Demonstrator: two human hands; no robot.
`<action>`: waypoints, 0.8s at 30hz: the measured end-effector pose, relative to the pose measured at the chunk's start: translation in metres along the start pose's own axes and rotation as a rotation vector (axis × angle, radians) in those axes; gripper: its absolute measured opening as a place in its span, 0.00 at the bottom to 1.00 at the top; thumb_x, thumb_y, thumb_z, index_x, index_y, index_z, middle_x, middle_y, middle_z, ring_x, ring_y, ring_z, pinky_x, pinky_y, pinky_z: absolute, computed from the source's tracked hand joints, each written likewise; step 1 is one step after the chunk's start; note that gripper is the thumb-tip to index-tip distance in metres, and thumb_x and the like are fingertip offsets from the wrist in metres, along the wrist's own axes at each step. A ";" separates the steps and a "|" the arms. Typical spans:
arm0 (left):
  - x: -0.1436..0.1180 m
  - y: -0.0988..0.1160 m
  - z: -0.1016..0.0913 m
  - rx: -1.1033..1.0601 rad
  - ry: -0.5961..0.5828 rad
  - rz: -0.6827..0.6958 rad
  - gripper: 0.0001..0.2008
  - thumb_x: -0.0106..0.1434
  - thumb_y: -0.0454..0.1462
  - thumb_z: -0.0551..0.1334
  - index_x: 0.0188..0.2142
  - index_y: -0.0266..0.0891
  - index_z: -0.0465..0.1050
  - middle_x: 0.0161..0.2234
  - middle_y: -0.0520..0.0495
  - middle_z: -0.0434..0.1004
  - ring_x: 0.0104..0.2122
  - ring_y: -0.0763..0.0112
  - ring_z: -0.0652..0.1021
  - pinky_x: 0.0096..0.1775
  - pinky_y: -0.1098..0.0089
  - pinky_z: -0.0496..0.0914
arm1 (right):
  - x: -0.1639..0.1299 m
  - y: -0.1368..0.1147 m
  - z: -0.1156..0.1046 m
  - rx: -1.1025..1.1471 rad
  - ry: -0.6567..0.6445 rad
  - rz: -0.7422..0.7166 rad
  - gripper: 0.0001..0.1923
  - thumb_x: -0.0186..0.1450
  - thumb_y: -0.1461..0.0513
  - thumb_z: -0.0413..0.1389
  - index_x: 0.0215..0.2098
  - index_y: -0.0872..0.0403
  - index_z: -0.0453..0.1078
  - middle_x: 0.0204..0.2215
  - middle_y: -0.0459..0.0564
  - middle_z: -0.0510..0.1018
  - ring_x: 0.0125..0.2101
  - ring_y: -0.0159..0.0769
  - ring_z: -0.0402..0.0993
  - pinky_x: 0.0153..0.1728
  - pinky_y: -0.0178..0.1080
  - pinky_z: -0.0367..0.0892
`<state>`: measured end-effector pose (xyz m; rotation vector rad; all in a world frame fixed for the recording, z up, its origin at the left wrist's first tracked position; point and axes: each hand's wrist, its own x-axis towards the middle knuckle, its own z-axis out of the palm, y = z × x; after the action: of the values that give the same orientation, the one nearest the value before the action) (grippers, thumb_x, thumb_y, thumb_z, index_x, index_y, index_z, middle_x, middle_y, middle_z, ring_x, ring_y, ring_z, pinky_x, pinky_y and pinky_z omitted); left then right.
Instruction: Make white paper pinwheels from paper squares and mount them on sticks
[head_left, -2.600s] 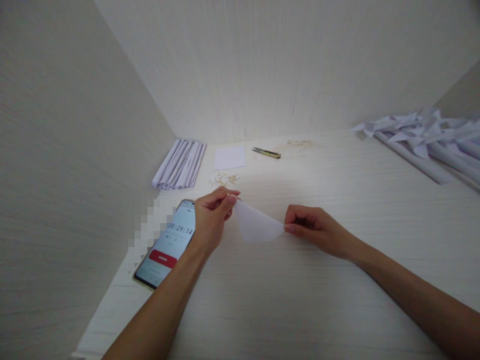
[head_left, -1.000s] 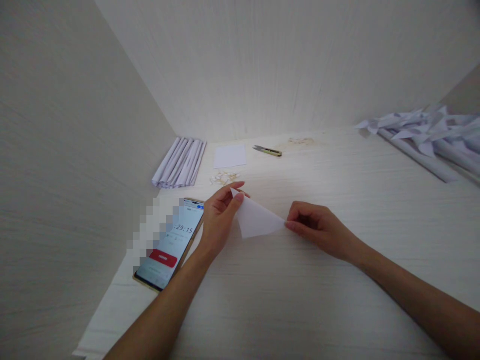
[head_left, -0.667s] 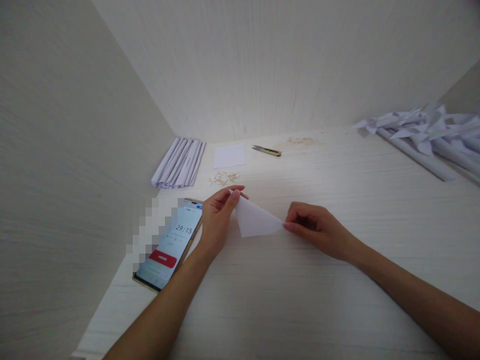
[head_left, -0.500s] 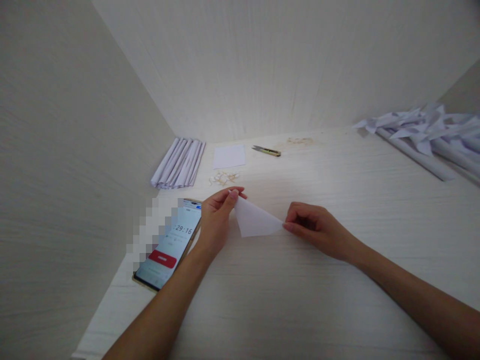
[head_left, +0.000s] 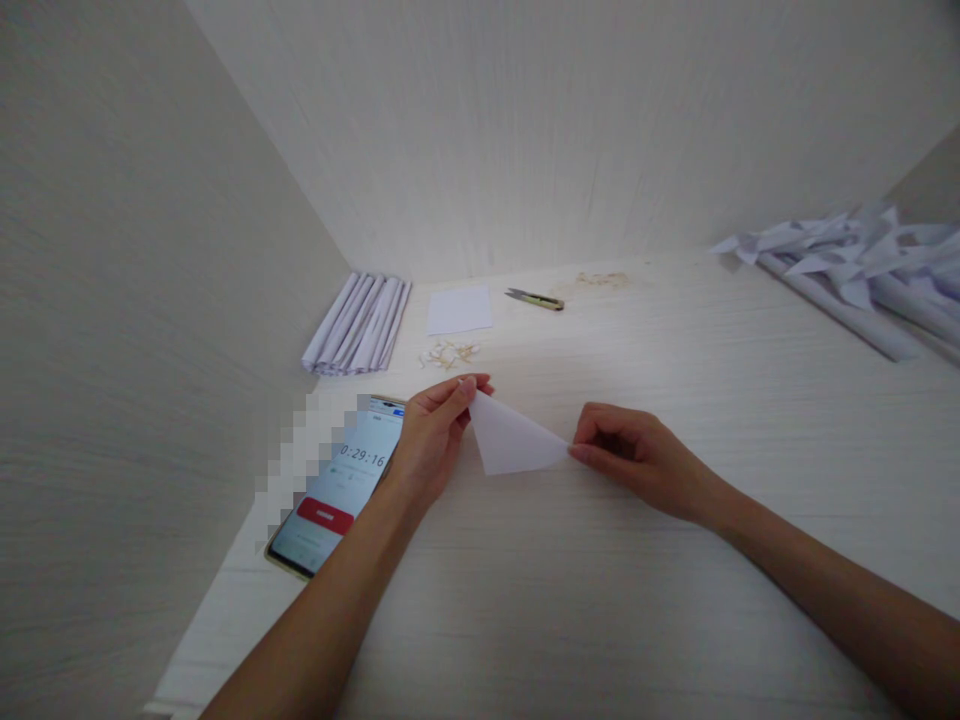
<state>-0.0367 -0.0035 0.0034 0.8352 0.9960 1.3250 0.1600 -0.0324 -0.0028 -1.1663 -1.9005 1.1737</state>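
Observation:
A white sheet of paper (head_left: 510, 440), folded into a triangle, is stretched between my two hands above the table. My left hand (head_left: 439, 430) pinches its upper left corner between thumb and fingers. At the opposite corner on the right, the thumb and forefinger of my right hand (head_left: 630, 455) grip the tip. The paper's lowest corner hangs toward me. Just beyond my left hand lies a small heap of white-tipped cotton swab pieces (head_left: 450, 354).
Left of my forearm lies a phone (head_left: 330, 490) showing a timer. Farther back are rolled paper tubes (head_left: 356, 325), a square white sheet (head_left: 459, 310), thread snips (head_left: 536, 299) and small tan bits (head_left: 604, 280). Paper pinwheels on tubes (head_left: 847, 265) are piled at the right.
Almost nothing differs. The view has shifted slightly, and both hands keep their pinch on the folded paper.

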 end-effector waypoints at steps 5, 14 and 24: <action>0.001 0.000 -0.001 0.018 0.008 -0.002 0.06 0.45 0.37 0.65 0.23 0.36 0.75 0.23 0.50 0.74 0.24 0.79 0.71 0.30 0.75 0.64 | 0.000 0.001 0.000 -0.002 0.001 0.004 0.11 0.57 0.58 0.50 0.20 0.55 0.59 0.18 0.43 0.60 0.19 0.26 0.55 0.18 0.32 0.51; 0.002 0.001 -0.002 0.012 0.002 -0.012 0.06 0.44 0.37 0.65 0.23 0.35 0.75 0.23 0.49 0.75 0.24 0.78 0.71 0.29 0.75 0.64 | 0.001 0.001 0.001 -0.004 0.001 -0.009 0.10 0.57 0.60 0.50 0.20 0.55 0.59 0.19 0.43 0.60 0.19 0.26 0.54 0.18 0.31 0.51; 0.000 -0.003 0.001 0.137 0.056 0.037 0.06 0.48 0.37 0.62 0.23 0.35 0.74 0.22 0.48 0.76 0.24 0.74 0.73 0.30 0.73 0.66 | 0.001 -0.001 0.000 -0.096 0.041 -0.084 0.09 0.56 0.64 0.50 0.19 0.55 0.57 0.19 0.43 0.60 0.19 0.26 0.55 0.18 0.31 0.51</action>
<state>-0.0350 -0.0034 0.0012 0.9284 1.1296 1.3289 0.1591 -0.0314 -0.0020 -1.1406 -1.9734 1.0163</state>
